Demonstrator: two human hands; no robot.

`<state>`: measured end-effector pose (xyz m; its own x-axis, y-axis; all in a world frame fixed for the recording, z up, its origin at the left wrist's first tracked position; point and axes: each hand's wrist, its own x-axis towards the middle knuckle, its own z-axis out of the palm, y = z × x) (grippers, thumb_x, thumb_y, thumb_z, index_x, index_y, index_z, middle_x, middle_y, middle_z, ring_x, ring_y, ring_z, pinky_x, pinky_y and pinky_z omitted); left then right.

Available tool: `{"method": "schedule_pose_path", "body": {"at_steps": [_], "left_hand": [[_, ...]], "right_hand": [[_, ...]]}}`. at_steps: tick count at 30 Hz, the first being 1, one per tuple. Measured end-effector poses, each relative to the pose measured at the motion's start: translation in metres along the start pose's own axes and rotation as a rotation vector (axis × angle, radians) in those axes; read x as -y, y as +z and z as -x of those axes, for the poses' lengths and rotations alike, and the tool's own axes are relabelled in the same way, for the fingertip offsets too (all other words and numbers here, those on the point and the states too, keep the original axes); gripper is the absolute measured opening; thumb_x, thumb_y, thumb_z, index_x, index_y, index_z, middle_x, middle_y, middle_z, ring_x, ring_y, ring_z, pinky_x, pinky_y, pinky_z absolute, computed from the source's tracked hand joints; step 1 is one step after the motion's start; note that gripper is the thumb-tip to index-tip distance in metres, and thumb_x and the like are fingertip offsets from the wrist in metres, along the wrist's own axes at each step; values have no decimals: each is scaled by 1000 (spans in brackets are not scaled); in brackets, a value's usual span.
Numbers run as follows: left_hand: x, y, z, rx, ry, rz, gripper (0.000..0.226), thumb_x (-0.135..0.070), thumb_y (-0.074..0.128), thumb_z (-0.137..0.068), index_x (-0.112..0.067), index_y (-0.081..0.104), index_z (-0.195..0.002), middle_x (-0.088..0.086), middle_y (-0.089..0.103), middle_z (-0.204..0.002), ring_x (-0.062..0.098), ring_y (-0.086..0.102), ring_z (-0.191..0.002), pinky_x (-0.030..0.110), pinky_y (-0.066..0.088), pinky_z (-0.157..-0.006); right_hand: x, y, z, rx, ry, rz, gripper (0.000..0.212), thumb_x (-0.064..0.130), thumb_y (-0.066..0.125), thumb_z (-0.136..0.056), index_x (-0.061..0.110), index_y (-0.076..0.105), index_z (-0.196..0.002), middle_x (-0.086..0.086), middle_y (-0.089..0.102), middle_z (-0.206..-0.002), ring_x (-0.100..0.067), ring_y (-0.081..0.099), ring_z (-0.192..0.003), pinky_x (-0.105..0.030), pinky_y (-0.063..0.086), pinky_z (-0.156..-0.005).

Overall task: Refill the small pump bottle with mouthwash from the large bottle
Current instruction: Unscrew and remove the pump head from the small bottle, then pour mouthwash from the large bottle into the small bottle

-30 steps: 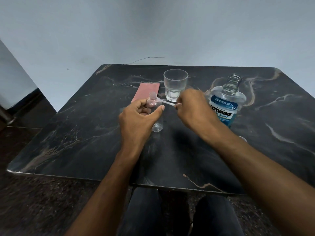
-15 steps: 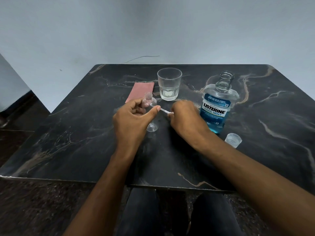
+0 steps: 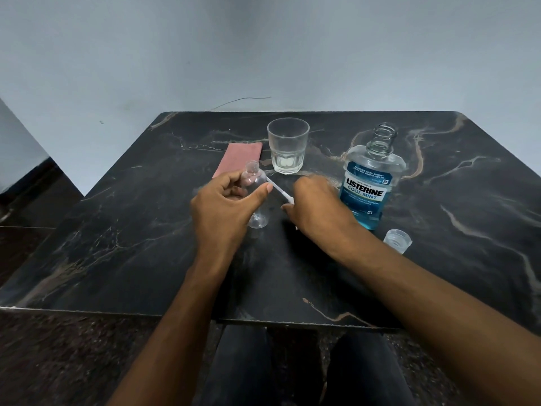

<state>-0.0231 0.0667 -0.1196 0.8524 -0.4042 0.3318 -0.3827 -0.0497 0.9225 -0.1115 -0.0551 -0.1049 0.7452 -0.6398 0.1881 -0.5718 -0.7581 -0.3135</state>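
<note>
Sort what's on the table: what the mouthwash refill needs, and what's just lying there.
For the job:
small bottle, held in the left hand
pump tube, pinched by the right hand
Listerine bottle, open
cap

Lying about:
glass
pink cloth

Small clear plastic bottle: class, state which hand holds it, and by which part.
The left hand grips the small clear plastic bottle around its body, thumb in front, neck and base left free.
</note>
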Motion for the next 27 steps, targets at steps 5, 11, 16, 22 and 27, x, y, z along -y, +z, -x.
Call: {"method": "schedule_pose_path", "body": {"at_steps": [5,11,16,22,27], "left_hand": [[-3,-1,1,16,-4,-6,32,-30,92,-76,-24,80,-105,0,80,-90,25,77,-85,43,63,-83],[-6,7,2,39,1,17,32,-28,92,-76,-20,79,-105,4,79,-90,29,76,-86,44,63,-83],[-8,17,4,63,4,36,41,-29,92,-77,-18,78,-113,0,79,-91,25,77,-86,42,64,-83],[-5,24,4,124,45,65,43,-46,90,-71,-29,79,-109,-4,78,-87,23,76,-81,38,65,-79],[-7,31,6,158,61,84,49,-48,86,-73,-24,79,-115,-1,77,-90,25,76,-81,43,65,-80]], "right_hand": [[-1,-5,5,3,-40,26,27,27,72,-88,4,63,-98,-14,57,-92,-37,59,-102,-39,48,-71],[1,-18,13,-175,-127,5,15,17,68,-90,3,64,-86,-13,59,-96,-31,57,-93,-35,43,-68],[3,-41,16,-209,-167,-61,17,17,62,-93,4,69,-83,-6,56,-86,-24,56,-84,-29,37,-66],[-6,-90,35,-579,-245,-243,12,9,66,-90,5,77,-85,-8,68,-82,-19,61,-74,-28,46,-70],[-34,-114,40,-672,-200,-310,10,17,71,-90,11,77,-94,-3,67,-90,-8,56,-76,-9,40,-68]]}}
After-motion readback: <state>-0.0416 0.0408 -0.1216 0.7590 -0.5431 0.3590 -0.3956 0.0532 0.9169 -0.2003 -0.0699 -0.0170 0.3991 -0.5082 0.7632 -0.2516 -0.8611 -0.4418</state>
